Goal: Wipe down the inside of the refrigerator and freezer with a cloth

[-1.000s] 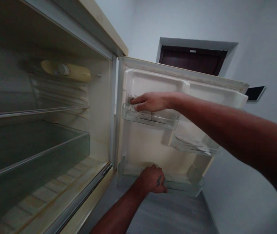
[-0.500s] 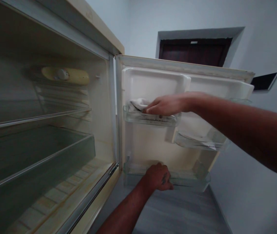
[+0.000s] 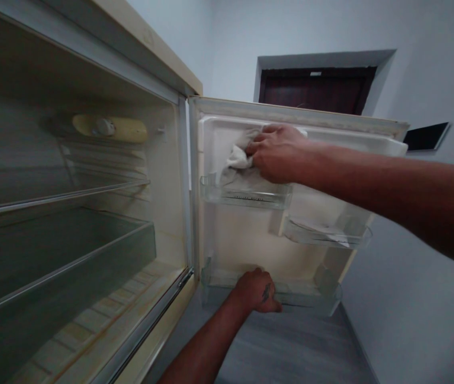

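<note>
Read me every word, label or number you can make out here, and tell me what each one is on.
No text is clearly legible.
Raised lettering on the clear door shelf: too small and blurred to read.
Small white plate on the dark door: too small to read.
Embossed mark on the cream fridge top: too blurred to read.

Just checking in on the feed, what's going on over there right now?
A person stands at an open refrigerator door. Their right hand presses a white cloth against the door's inner liner, just above the clear upper door shelf. Their left hand grips the rim of the bottom door bin.
</note>
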Demonstrator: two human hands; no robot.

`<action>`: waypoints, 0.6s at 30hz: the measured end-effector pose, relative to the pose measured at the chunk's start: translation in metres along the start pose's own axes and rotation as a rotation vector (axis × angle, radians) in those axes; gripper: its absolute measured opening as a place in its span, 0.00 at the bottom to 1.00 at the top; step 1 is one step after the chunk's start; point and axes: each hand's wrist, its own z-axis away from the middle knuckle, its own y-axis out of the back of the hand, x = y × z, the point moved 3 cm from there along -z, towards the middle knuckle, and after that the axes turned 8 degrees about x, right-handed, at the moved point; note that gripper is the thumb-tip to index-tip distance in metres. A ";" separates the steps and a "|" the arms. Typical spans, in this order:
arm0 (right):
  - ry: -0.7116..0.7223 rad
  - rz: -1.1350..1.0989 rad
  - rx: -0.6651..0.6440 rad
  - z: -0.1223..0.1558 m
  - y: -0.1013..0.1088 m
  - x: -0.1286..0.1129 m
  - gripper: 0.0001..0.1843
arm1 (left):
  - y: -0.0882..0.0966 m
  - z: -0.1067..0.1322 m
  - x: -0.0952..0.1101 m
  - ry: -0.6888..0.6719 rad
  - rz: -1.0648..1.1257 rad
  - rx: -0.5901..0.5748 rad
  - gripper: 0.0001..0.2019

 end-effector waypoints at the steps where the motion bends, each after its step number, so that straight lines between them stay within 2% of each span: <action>1: 0.005 0.067 -0.033 0.006 0.001 0.004 0.12 | -0.001 -0.001 0.000 0.011 -0.008 0.000 0.25; 3: -0.010 0.116 -0.066 0.016 0.000 0.008 0.13 | -0.002 -0.003 -0.001 0.028 -0.024 0.001 0.27; 5: -0.039 0.042 -0.052 0.018 -0.006 0.006 0.14 | -0.003 -0.004 0.000 0.035 -0.030 0.004 0.29; 8: 0.015 -0.172 0.065 0.004 -0.019 -0.008 0.18 | -0.005 -0.004 0.000 0.032 -0.030 0.007 0.30; 11: 0.112 -0.249 0.157 -0.018 -0.024 -0.024 0.21 | -0.005 -0.002 0.000 0.026 -0.027 0.018 0.29; 14: 0.142 -0.202 0.170 -0.028 -0.017 -0.031 0.18 | -0.004 0.000 -0.001 0.028 -0.013 0.022 0.29; 18: 0.106 -0.074 0.113 -0.009 -0.002 -0.019 0.13 | -0.002 0.002 -0.001 0.044 0.005 0.010 0.28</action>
